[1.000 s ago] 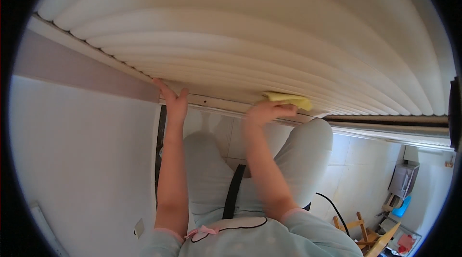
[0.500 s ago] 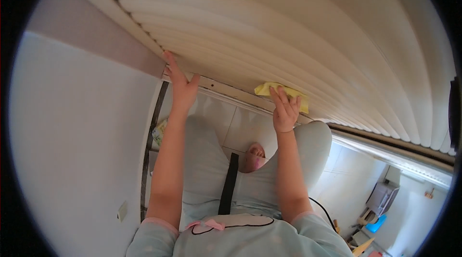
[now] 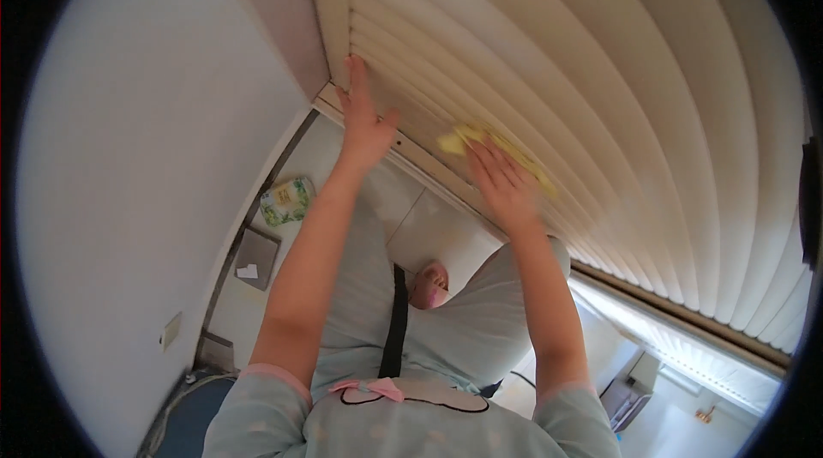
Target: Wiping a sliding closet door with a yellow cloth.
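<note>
In front of me rises a cream louvred door (image 3: 549, 46) with curved-looking slats. My left hand (image 3: 367, 130) is spread against the door's lower left corner, fingertips at the slat ends, holding nothing. Farther right, my right hand (image 3: 507, 188) presses a yellow cloth (image 3: 461, 139) to the lower slats and bottom rail. The cloth sticks out past the fingers on both sides, and its middle is covered by the hand. Fingers and cloth are slightly blurred.
A white wall (image 3: 154, 158) with a switch plate (image 3: 171, 331) runs along the left. On the tiled floor lie a green-and-white patterned packet (image 3: 287, 201) and a grey box (image 3: 257, 256). My slippered foot (image 3: 430, 285) is below the door's bottom rail.
The view has turned, so the door stands more steeply and more floor shows on the left. My right hand and the cloth have shifted slightly along the slats; my left hand stays at the corner.
</note>
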`<state>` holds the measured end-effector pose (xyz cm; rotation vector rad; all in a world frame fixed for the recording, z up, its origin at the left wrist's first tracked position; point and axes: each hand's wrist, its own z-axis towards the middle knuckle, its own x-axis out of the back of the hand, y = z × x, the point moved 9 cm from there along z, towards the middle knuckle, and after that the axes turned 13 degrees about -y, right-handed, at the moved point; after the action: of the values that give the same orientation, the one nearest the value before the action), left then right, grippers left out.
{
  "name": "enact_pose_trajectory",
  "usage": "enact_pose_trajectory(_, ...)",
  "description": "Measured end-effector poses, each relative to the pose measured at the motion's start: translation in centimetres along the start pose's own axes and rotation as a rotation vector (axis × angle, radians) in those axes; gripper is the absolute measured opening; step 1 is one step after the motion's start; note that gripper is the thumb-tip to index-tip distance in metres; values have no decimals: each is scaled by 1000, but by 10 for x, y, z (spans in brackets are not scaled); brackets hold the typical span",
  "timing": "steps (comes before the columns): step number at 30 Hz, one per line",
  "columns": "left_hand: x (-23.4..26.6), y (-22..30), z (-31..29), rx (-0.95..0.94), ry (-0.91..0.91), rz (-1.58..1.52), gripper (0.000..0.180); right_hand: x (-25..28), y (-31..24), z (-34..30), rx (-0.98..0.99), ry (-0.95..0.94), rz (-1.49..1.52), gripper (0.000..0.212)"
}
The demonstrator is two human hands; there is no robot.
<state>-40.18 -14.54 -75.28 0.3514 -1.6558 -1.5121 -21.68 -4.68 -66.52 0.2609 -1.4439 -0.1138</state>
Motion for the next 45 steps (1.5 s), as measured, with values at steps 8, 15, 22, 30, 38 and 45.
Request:
enact_pose_trajectory(8,-17,-50,-24,149,304,-269,85,2,-6,-12,43,-20,-120,24)
enact_pose_trajectory(15,-74,-27,-46,194,-30,-363,83,-3,-51,160,152,42,-41,39)
enact_pose_trajectory(22,-116,-3,-35,96,-99,-501,92,5,-50,139,175,62,-65,33)
enact_pose_trajectory(30,-114,-5,-42,112,-51,-561,100,8,3,-42,72,-87,-200,27)
enact_pose_trajectory(38,-117,4,-29,-11,-192,-506,87,1,-37,135,121,148,-20,33)
enact_pose_trajectory(45,-136,-23,-40,294,-476,-640,89,-6,-33,95,144,116,-53,33)
